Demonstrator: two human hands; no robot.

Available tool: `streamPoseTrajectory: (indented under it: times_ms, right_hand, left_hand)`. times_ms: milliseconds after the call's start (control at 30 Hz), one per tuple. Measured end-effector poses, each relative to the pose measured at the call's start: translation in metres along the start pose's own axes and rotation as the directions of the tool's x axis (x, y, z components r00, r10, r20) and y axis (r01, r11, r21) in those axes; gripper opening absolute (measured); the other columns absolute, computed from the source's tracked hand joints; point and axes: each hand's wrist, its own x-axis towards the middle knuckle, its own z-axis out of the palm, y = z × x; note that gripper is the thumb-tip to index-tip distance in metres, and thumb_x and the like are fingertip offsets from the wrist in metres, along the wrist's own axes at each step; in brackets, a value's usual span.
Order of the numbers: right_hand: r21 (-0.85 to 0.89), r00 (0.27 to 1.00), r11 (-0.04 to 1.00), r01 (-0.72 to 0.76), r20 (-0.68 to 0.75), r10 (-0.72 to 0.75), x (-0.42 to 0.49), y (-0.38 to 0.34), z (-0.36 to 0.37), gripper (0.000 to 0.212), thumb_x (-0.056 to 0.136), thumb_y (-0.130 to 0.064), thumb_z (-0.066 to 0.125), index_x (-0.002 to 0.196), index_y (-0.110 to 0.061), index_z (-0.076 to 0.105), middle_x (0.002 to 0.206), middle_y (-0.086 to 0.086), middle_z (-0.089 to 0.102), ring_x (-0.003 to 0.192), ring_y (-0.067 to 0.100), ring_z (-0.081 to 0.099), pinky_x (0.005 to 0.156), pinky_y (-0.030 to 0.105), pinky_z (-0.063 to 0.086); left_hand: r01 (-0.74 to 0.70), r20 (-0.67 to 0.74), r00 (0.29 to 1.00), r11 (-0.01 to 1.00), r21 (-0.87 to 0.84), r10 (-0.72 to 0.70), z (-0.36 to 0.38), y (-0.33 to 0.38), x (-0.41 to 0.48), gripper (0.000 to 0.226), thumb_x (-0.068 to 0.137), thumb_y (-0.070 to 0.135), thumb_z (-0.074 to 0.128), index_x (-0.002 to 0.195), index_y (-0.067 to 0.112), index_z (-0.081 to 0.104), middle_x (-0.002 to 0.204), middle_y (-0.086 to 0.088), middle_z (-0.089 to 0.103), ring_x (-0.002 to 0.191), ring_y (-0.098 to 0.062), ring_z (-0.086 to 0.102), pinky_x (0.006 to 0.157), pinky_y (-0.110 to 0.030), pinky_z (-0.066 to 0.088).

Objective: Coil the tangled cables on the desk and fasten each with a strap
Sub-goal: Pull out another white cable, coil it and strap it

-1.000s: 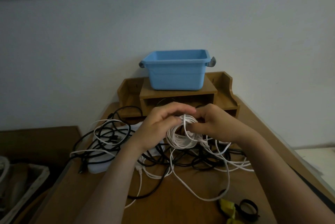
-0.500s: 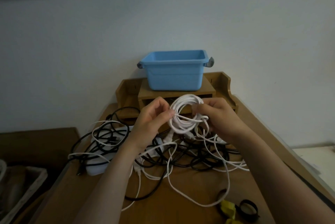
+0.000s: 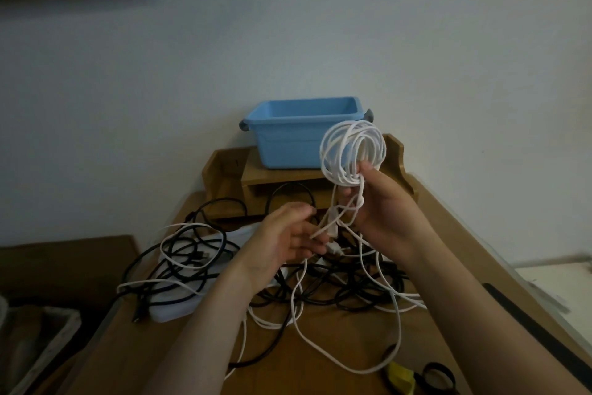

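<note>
while the right hand point(image 3: 382, 213) pinches the loose white coil point(image 3: 352, 154) upright, the left hand point(image 3: 283, 242) lies slack-fingered beside its tail.

tangled cables point(image 3: 320, 285) cover desk point(image 3: 320, 372) centre

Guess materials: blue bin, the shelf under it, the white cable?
Blue bin: likely moulded plastic; uniform colour, smooth matte walls, rolled rim. Shelf: looks like wood or bamboo; tan boards with curved cut sides, though laminate is possible. White cable: probably a plastic-jacketed cord; it bends in soft loops, core not visible.
</note>
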Motion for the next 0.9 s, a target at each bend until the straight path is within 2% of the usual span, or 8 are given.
streamPoseTrajectory:
  times_ms: [67,167,267,400,534,667,768,901]
  right_hand:
    - [-0.055,0.998,0.998,-0.027,0.06,0.03,0.0,0.0,-0.001,0.024,0.102,-0.027,0.052,0.113,-0.005,0.056,0.088,0.009,0.054,0.075,0.015,0.055,0.071,0.027,0.049]
    - [-0.144,0.99,0.985,-0.092,0.092,0.106,0.001,0.004,0.0,0.052,0.098,-0.028,0.06,0.135,0.007,0.046,0.107,0.023,0.05,0.091,0.026,0.054,0.087,0.039,0.043]
    - [-0.14,0.989,0.981,-0.136,0.044,0.143,0.001,0.007,0.001,0.038,0.099,-0.024,0.058,0.126,0.002,0.053,0.086,0.016,0.057,0.07,0.018,0.057,0.074,0.03,0.047]
    - [-0.226,0.988,0.962,-0.152,-0.067,0.14,-0.002,0.009,0.007,0.02,0.101,-0.018,0.054,0.1,0.0,0.062,0.068,0.008,0.061,0.053,0.014,0.055,0.052,0.022,0.049]
    - [-0.375,0.98,0.906,-0.199,-0.099,0.174,-0.006,0.012,0.015,0.022,0.101,-0.016,0.055,0.088,-0.002,0.065,0.063,0.008,0.062,0.048,0.015,0.056,0.05,0.023,0.049]
    - [-0.505,0.988,0.849,-0.154,-0.078,0.133,-0.008,0.016,0.02,0.025,0.101,-0.015,0.057,0.091,-0.005,0.077,0.073,0.013,0.069,0.053,0.017,0.059,0.052,0.025,0.051]
    - [-0.592,0.989,0.792,-0.151,-0.083,0.126,-0.008,0.016,0.018,0.021,0.099,-0.016,0.061,0.095,-0.003,0.077,0.082,0.015,0.073,0.059,0.018,0.064,0.054,0.025,0.053]
    - [-0.74,0.993,0.666,-0.094,-0.022,0.116,-0.01,0.021,0.017,0.027,0.103,-0.022,0.058,0.101,0.0,0.073,0.081,0.017,0.072,0.058,0.018,0.063,0.053,0.024,0.051]
  left_hand:
    - [0.012,-0.027,1.0,0.997,0.081,-0.009,-0.002,0.0,0.002,0.047,0.081,0.042,0.061,0.123,0.019,0.061,0.085,-0.006,0.073,0.079,-0.022,0.066,0.074,-0.034,0.047]
    - [-0.119,-0.016,0.992,0.962,0.246,0.127,0.005,0.001,0.002,0.021,0.095,0.03,0.066,0.115,0.033,0.074,0.09,0.005,0.073,0.087,-0.013,0.067,0.083,-0.031,0.048]
    - [-0.255,-0.039,0.96,0.922,0.292,0.278,0.007,0.003,0.001,0.022,0.092,0.033,0.068,0.11,0.025,0.078,0.109,-0.003,0.076,0.107,-0.018,0.07,0.098,-0.042,0.054]
    - [-0.286,-0.187,0.913,0.895,0.342,0.363,-0.005,0.002,0.005,0.014,0.097,0.02,0.066,0.104,0.021,0.078,0.103,-0.012,0.076,0.099,-0.03,0.071,0.088,-0.044,0.059]
    - [-0.216,-0.293,0.935,0.976,-0.022,0.2,-0.002,0.012,0.003,0.027,0.103,0.015,0.052,0.096,0.015,0.079,0.092,-0.008,0.076,0.083,-0.02,0.07,0.07,-0.029,0.058]
    - [-0.064,-0.111,0.994,0.928,-0.367,0.024,-0.007,0.019,-0.004,0.051,0.106,0.04,0.039,0.11,0.007,0.077,0.113,-0.018,0.073,0.106,-0.03,0.07,0.097,-0.043,0.052]
    - [-0.047,0.008,0.999,0.976,-0.213,0.05,-0.018,0.017,-0.007,0.058,0.095,0.053,0.053,0.126,0.007,0.069,0.128,-0.019,0.067,0.116,-0.034,0.065,0.103,-0.049,0.048]
    - [-0.055,-0.095,0.992,0.969,0.241,0.079,-0.016,0.02,-0.008,0.023,0.087,0.04,0.072,0.089,0.017,0.077,0.076,-0.008,0.068,0.073,-0.018,0.066,0.075,-0.035,0.05]
